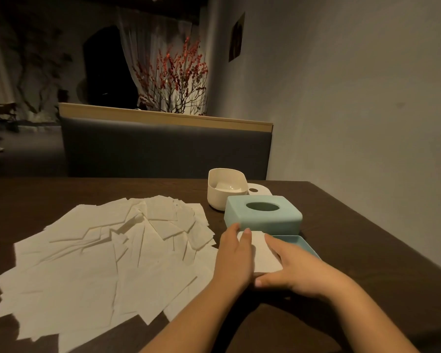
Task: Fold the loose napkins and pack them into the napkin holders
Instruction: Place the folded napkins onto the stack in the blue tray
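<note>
Several loose white napkins [107,253] lie spread over the left half of the dark table. A small stack of folded napkins [261,252] sits at the near end of the teal holder's base tray [301,242]. My left hand [233,261] presses against the stack's left side with straight fingers. My right hand [295,268] covers its right side, thumb under the near edge. The teal holder cover [262,216], with an oval slot on top, stands just behind. A white holder [225,189] with napkins inside stands farther back, its white lid [259,191] beside it.
The dark wooden table [367,250] meets a grey wall on the right. A grey bench back with a wooden top rail stands behind the table [163,146]. Red-berried branches rise beyond the bench.
</note>
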`<control>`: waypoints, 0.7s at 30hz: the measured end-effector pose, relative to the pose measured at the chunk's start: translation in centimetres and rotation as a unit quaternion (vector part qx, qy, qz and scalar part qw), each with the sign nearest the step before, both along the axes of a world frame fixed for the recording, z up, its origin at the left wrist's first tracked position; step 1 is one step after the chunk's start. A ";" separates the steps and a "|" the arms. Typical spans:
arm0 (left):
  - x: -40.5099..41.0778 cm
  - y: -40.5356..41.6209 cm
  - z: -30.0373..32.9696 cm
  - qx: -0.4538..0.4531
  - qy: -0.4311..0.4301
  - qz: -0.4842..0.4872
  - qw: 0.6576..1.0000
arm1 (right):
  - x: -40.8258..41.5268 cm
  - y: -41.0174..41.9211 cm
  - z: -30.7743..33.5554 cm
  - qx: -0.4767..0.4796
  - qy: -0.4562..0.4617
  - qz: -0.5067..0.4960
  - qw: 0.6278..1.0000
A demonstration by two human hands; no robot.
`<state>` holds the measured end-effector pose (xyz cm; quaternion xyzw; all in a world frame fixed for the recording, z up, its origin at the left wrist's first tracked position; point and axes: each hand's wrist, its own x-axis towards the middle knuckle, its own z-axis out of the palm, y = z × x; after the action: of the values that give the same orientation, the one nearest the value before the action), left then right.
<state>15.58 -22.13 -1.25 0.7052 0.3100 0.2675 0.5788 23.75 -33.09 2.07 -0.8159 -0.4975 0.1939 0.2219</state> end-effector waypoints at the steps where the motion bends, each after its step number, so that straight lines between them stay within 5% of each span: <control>1: 0.0 0.1 -0.1 0.006 0.006 -0.003 1.000 | -0.2 0.1 0.1 0.003 0.000 0.005 1.000; 13: -0.3 0.9 -0.7 -0.094 -0.025 0.000 0.995 | -0.7 -0.2 0.6 0.001 0.019 -0.007 1.000; 17: -1.0 1.4 -0.2 -0.019 -0.048 0.021 0.998 | -2.0 -0.5 2.2 -0.010 -0.004 -0.017 1.000; 21: -2.2 1.8 1.5 0.058 -0.071 0.020 0.996 | -3.4 0.9 3.3 0.097 -0.074 -0.072 0.990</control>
<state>13.42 -20.33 0.26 0.7106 0.2664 0.3461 0.5516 20.33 -32.16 5.37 -0.8364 -0.4687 0.0673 0.2763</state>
